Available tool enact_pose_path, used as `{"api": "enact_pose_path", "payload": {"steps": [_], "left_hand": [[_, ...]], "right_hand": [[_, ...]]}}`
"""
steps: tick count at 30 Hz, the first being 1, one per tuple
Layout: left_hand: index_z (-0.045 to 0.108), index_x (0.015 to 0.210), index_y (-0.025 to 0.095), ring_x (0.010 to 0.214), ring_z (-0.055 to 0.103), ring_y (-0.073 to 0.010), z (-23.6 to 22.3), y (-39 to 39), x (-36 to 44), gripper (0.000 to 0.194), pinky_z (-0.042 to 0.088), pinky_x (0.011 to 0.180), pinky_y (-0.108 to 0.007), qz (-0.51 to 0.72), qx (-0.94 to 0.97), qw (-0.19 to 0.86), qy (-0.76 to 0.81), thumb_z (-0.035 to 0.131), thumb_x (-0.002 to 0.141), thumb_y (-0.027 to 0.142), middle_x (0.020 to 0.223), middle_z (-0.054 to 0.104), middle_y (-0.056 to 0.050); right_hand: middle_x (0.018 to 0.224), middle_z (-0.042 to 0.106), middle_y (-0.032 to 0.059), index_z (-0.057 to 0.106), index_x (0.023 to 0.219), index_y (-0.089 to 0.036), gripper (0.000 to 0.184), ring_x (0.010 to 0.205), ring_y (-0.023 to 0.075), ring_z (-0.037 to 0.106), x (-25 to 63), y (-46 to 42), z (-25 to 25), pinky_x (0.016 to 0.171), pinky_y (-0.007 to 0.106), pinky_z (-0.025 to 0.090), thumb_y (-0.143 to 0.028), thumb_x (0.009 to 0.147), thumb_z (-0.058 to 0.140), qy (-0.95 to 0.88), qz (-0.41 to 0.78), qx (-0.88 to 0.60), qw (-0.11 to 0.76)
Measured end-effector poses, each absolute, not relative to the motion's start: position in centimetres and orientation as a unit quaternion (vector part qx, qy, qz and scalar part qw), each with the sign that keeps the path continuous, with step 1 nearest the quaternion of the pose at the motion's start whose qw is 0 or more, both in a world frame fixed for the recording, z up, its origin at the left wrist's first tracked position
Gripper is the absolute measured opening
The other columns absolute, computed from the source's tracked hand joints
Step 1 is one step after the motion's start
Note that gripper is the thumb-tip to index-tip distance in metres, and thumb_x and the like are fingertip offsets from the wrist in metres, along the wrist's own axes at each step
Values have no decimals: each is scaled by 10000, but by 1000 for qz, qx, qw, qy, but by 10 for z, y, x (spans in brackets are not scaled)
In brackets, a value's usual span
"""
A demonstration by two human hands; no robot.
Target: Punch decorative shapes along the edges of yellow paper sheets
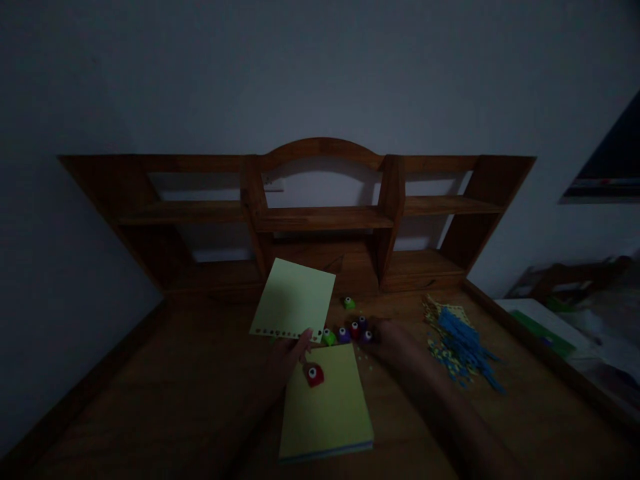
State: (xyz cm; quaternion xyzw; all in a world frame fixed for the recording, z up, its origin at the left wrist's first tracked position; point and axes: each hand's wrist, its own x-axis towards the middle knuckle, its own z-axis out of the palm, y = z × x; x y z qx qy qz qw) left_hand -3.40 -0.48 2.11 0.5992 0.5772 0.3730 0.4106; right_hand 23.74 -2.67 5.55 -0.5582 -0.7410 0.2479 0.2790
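"While the left hand [286, 358] has its grip clamped on the sheet [295, 298] beyond the paper stack [327, 423], how does it look?"
"Pale yellow, flat, small cut-outs lining its near edge."
"The right hand [393, 338]?"
"By the purple punch [367, 337] beyond the paper stack; its grip cannot be told."

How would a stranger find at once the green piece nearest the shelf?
Start at the wooden shelf at the back of the desk. Before its middle, beyond the cluster of coloured pieces, sits a small green piece with a white eye. Unlike the other green piece, it stands apart from the cluster.
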Motion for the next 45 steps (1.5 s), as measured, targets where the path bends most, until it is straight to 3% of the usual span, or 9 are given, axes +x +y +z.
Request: {"api": "enact_pose_path", "payload": {"steps": [3,8,13,19,22,26,34,40,45], "left_hand": [[552,516,185,553,586,-199,24,-5,-33,529,421,575,-284,371,593,411,585,469,783,633,487,567,-12],[538,495,192,579,596,-209,22,-7,-33,543,433,608,-303,388,595,413,569,462,790,643,515,588,-24],[488,451,200,545,571,-186,25,-9,-33,570,438,635,-299,446,569,425,545,420,834,617,473,544,-16],[522,557,188,539,555,-175,13,-4,-37,521,436,595,-289,451,574,432,530,437,819,630,514,543,-1],[564,667,174,569,570,-179,0,0,-36,499,438,583,-290,454,562,446,529,460,799,644,586,585,-2],[548,655,171,578,574,-193,-3,0,-35,528,437,581,-303,485,540,427,539,447,788,672,593,584,-17],[546,608,181,552,529,-183,23,-1,-39,560,397,541,-287,599,487,310,555,452,757,712,556,552,-18],[512,553,175,506,490,-146,27,13,-13,553,377,547,-258,597,526,353,492,486,762,686,481,497,10],[575,579,153,454,485,-135,9,12,4,542,371,502,-240,566,548,426,445,471,814,630,452,497,12]], "right_hand": [[807,662,34,609,951,-188,237,703,199,610,233,-18,51,565,243,403,-270,745,693,-703,300,-530,368],[919,644,35,523,1178,-198,641,680,162,613,229,-7,48,542,238,467,-317,624,822,-584,500,-428,475],[868,653,51,609,1017,-131,427,669,141,622,213,-14,42,549,222,480,-323,687,803,-579,601,-359,417],[833,669,61,492,1059,-165,434,627,185,669,169,-36,25,479,221,487,-391,776,730,-591,708,-252,293],[891,661,66,512,1041,-165,441,781,205,673,156,-43,25,617,279,534,-408,757,745,-586,694,-260,329],[959,635,45,576,1009,-173,362,916,194,624,156,-44,27,813,323,496,-415,783,721,-594,627,-276,422],[975,633,28,608,1039,-207,354,880,199,611,156,-36,13,722,289,489,-449,796,697,-609,575,-312,450],[760,655,29,611,987,-163,436,610,161,611,167,-17,7,534,249,466,-434,692,784,-587,540,-340,498],[857,660,26,633,966,-190,467,590,142,594,191,-7,2,510,242,479,-364,593,854,-567,525,-341,535]]}}
